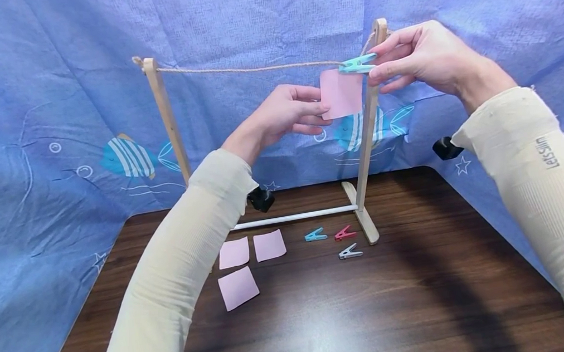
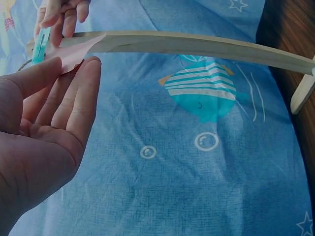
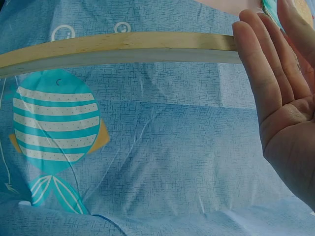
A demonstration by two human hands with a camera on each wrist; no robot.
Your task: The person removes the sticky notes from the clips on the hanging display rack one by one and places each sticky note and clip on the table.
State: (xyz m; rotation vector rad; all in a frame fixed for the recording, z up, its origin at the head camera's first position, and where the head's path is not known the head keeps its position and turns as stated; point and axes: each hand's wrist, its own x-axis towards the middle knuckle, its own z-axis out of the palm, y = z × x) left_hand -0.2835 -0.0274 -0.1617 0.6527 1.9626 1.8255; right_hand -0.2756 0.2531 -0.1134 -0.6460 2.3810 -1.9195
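My left hand (image 1: 293, 110) pinches the left edge of a pink paper square (image 1: 342, 95) between thumb and fingers. At the square's top right corner, a light teal clothespin (image 1: 357, 65) lies over the paper and the rope (image 1: 252, 69). The thumb and fingers of my right hand (image 1: 423, 60) hold the clothespin by its handle end, close to the right wooden post (image 1: 368, 118). In the left wrist view, the paper (image 2: 74, 53) slants out past the left fingertips, with the clothespin (image 2: 41, 45) beyond. The right wrist view shows only a sliver of the clothespin (image 3: 270, 11).
On the dark wooden table (image 1: 323, 306) lie three pink squares (image 1: 269, 245) and three clothespins: blue (image 1: 315, 234), red (image 1: 344, 233) and white (image 1: 350, 251). A white bar (image 1: 295, 216) joins the stand low down. Behind hangs a blue fish-print cloth (image 1: 249, 28).
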